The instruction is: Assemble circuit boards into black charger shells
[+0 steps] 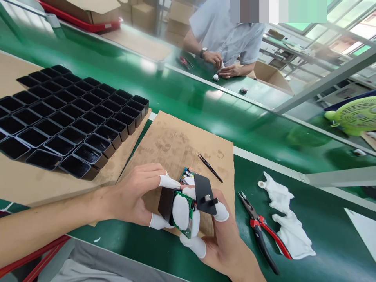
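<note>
My left hand [139, 196], with white finger cots, grips a black plastic case [166, 205] from its left side. Partly inside the case's opening is a green circuit board [191, 225] bearing white blobs [181, 212]. My right hand [219, 231], also in finger cots, holds the board assembly by its right end. A black end cover with metal plug pins [204, 192] stands tilted at that end, against the right fingers. Just behind the case lies another small circuit board [187, 175] with components, partly hidden. Black tweezers [210, 168] rest on the cardboard sheet [164, 137].
Rows of open black cases [73, 111] stand at left on cardboard. Red-and-black pliers [260, 227] and crumpled white cloth [293, 227] lie at right. Across the green bench [202, 105], another person's hands [225, 66] handle a small part. A green fan [357, 113] is at far right.
</note>
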{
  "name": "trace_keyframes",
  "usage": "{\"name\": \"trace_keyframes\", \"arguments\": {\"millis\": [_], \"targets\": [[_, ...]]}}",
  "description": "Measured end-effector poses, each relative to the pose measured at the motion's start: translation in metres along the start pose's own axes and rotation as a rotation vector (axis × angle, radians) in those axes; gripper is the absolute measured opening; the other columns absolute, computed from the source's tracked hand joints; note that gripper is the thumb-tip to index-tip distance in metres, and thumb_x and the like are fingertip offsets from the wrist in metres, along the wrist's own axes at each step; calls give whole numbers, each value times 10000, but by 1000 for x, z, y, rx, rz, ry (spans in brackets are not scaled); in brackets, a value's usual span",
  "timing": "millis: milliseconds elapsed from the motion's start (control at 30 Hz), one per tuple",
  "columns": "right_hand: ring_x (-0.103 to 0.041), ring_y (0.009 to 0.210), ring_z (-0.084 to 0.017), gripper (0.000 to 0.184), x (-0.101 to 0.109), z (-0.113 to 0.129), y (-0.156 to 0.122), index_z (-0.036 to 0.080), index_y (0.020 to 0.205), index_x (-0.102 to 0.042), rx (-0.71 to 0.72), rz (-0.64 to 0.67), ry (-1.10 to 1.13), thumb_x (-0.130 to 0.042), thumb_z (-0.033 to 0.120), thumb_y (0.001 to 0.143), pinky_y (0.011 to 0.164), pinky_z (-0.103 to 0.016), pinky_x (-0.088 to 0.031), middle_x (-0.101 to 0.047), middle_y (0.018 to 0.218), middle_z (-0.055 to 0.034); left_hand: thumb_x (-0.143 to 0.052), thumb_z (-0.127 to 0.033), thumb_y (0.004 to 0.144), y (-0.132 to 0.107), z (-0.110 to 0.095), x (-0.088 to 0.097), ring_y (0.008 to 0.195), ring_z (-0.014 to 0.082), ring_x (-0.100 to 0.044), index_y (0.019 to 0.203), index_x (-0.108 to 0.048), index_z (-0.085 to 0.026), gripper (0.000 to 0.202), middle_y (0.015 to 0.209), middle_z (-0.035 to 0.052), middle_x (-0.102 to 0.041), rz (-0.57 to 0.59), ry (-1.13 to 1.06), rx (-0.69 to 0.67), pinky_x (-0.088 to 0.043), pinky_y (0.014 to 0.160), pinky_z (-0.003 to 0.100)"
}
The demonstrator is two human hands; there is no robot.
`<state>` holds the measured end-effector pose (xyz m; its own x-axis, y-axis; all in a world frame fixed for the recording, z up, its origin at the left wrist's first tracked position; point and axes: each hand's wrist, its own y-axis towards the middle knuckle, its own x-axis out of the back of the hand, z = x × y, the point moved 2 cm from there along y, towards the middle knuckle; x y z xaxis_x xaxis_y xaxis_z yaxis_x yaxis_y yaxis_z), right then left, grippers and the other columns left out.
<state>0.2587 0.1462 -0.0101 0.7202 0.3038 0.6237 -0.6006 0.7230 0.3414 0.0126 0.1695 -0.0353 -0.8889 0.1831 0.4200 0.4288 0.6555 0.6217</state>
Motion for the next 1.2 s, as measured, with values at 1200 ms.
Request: {"name": "trace_keyframes", "arguments": {"millis": [1200], "targets": [[-765,1215,-412,674,6,8,-2,261,1573,-654,48,-253,286,-907,394,963,1059,-630,-680,-742,1307,-164,-962,-328,882,-5,5,-1,954,242,-723,1407,-692,-226,599,1115,84,-809,29,-98,57,-583,810,341]]}}
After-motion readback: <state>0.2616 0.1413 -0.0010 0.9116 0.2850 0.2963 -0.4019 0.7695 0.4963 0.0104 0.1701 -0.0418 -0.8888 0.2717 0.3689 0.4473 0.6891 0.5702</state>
